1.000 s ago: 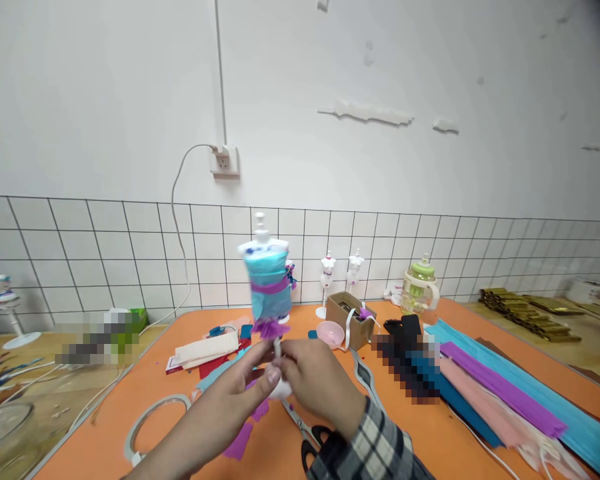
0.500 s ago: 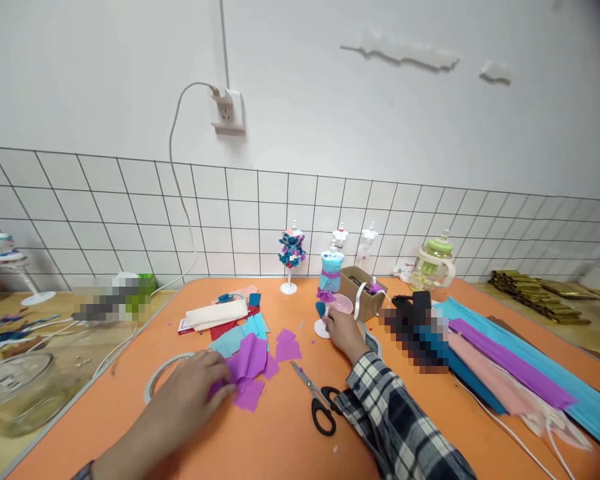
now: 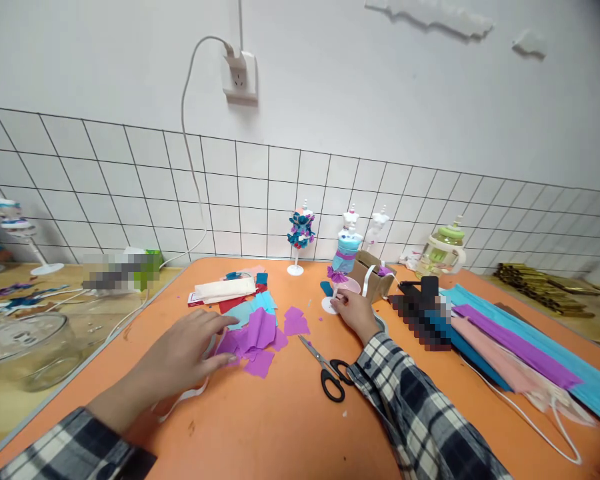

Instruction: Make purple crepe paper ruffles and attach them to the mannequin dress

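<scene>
Head view. The two hands are well apart above an orange tabletop (image 3: 260,433). The right hand (image 3: 354,315) is at the lower stem of a dress form (image 3: 347,257) wrapped in light blue with a purple band and frill; whether its fingers grip the stem or merely rest against it cannot be told. The form stands upright, its round white base on the tabletop, in front of a brown box (image 3: 377,279) and beside a pink bowl (image 3: 351,287). The left hand (image 3: 193,343) has its thumb spread from its fingers, at the near-left edge of overlapping purple pieces (image 3: 261,328); contact with them is unclear. A white ring (image 3: 180,400) lies partly hidden beneath this hand. Scissors (image 3: 325,367) with black handles lie between the hands, blades parted slightly or closed, too small to tell. Behind, a second form (image 3: 301,230), trimmed in dark teal and purple, stands near the tiled wall (image 3: 250,193).
</scene>
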The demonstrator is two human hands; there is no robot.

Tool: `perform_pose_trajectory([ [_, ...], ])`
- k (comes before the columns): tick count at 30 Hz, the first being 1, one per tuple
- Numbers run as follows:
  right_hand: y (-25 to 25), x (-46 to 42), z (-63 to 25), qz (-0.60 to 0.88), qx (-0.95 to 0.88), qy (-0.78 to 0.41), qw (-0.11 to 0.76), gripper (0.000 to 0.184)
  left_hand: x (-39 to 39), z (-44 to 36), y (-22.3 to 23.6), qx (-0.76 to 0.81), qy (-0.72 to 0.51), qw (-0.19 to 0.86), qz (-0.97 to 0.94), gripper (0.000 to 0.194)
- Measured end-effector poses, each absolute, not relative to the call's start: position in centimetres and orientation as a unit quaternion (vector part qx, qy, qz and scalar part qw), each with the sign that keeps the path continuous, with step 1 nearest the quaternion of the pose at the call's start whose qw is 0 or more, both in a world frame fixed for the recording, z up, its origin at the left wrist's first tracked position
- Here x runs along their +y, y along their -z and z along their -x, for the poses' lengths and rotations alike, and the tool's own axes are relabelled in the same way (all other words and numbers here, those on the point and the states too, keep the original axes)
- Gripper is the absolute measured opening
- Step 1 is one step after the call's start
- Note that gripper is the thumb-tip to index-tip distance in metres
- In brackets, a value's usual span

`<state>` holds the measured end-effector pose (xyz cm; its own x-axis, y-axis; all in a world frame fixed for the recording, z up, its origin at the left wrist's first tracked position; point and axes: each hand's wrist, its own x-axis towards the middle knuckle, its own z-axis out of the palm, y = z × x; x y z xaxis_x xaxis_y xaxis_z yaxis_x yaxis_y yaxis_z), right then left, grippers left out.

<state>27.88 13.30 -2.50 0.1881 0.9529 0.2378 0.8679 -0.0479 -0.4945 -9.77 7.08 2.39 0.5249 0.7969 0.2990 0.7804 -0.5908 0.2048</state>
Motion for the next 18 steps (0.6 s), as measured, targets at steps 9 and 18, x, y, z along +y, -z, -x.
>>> perform_pose_trajectory([
  [9,1.9,6.5,-31.1,0.753,-0.557,-0.059,0.344,0.034,7.9,6.5,1.1,0.385,-0.137,0.002,-0.913,0.030],
  [18,2.8,4.8,-31.7,0.693,-0.616,-0.116,0.356,0.032,9.7,8.4,-2.3,0.556,-0.255,-0.081,-0.787,0.036],
])
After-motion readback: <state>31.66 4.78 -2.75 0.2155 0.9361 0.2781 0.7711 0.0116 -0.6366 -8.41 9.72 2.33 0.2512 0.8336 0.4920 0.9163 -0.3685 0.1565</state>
